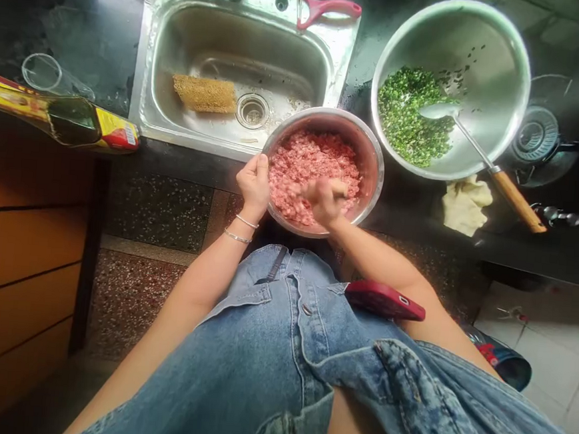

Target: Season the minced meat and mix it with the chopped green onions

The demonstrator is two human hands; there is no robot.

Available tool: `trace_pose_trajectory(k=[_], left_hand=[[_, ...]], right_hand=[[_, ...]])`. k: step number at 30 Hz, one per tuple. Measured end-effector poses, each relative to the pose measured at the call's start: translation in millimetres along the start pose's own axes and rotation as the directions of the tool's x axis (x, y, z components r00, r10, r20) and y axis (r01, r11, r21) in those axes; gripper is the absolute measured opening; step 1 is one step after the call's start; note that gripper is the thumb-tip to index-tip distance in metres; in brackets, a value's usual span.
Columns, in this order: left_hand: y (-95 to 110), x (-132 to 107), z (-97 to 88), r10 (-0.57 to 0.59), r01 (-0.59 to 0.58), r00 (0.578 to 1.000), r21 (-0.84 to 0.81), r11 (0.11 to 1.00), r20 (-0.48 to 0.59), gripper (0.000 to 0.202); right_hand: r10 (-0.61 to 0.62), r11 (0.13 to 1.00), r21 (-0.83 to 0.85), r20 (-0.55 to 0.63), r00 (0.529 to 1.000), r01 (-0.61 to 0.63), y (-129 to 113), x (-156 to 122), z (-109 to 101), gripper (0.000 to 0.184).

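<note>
A steel bowl [371,158] of pink minced meat [309,165] stands at the counter's front edge, just right of the sink. My left hand [255,182] grips the bowl's left rim, fingers curled over it. My right hand [325,200] is inside the bowl, fingers bunched and pressed into the mince; whether it holds a tool is hidden. Two thin bracelets sit on my left wrist.
A larger steel bowl [502,66] at the right holds chopped greens [412,114] and a wooden-handled ladle [479,155]. The sink [162,46] contains a sponge [205,94]; a red peeler [326,8] lies on its rim. A bottle [71,121], a glass [45,73], a cloth [465,204] and a red phone [384,299] in my pocket are nearby.
</note>
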State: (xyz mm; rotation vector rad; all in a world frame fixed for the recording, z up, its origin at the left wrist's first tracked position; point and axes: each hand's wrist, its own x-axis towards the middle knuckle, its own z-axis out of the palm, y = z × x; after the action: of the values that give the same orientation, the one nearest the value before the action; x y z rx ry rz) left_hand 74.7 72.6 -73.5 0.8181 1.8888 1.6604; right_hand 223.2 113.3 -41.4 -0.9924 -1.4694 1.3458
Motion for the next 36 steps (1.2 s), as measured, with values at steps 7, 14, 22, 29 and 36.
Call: trace_pose_trajectory(k=[7, 14, 22, 29, 36], left_hand=[[-1, 1, 2.1, -0.015, 0.015, 1.000, -0.027, 1.000, -0.026, 0.047], [-2, 3, 1.7, 0.017, -0.017, 1.000, 0.008, 1.000, -0.004, 0.049], [-3, 3, 1.8, 0.001, 0.000, 1.000, -0.026, 1.000, 0.023, 0.051], [-5, 15, -2.3, 0.027, -0.024, 0.990, -0.027, 0.999, 0.140, 0.052], [-9, 24, -10.2, 0.066, -0.077, 0.974, 0.044, 0.996, 0.217, 0.048]], right_hand=[[-0.177, 0.982, 0.013, -0.305, 0.936, 0.190, -19, 41, -63, 0.073], [-0.057, 0.997, 0.049, -0.089, 0.994, 0.062, -10, 3, 17, 0.070], [-0.131, 0.980, 0.076, -0.437, 0.890, 0.182, -30, 31, -66, 0.071], [0.070, 0.993, 0.120, -0.427, 0.901, -0.020, -25, -34, -11, 0.070], [-0.006, 0.901, -0.313, -0.699, 0.715, -0.299, -5, -65, -74, 0.049]])
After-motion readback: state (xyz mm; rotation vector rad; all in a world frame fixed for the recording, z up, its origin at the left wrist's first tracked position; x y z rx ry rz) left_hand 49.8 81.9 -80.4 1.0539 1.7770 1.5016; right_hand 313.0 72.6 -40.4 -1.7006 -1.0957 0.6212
